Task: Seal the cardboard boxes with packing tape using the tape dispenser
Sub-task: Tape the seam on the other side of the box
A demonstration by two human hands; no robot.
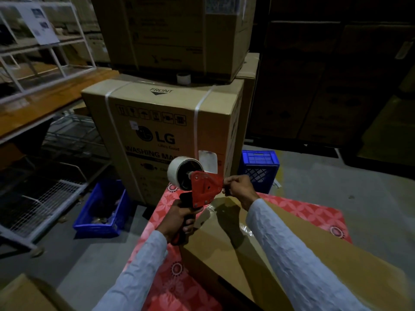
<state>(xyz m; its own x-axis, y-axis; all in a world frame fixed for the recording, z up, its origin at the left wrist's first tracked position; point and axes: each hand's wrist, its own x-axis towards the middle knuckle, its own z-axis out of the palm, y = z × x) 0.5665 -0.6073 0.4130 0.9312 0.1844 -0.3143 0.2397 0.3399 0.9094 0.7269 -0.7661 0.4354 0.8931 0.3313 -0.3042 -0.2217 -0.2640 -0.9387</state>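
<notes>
A red tape dispenser [204, 187] with a white tape roll [179, 172] is held up in the air above a brown cardboard box [292, 248]. My left hand [179, 218] grips its black handle from below. My right hand [240, 188] pinches the tape end at the dispenser's front edge, fingers closed on it. The box lies on a table with a red patterned cloth [168, 272], and clear tape shines on the box's top near its far corner.
A large LG washing machine carton [161, 131] stands just behind the table, with another carton stacked on it and a spare tape roll [183, 77]. Blue crates [101, 209] [259, 169] sit on the floor. Wire racks fill the left side. Another box corner [24, 295] shows bottom left.
</notes>
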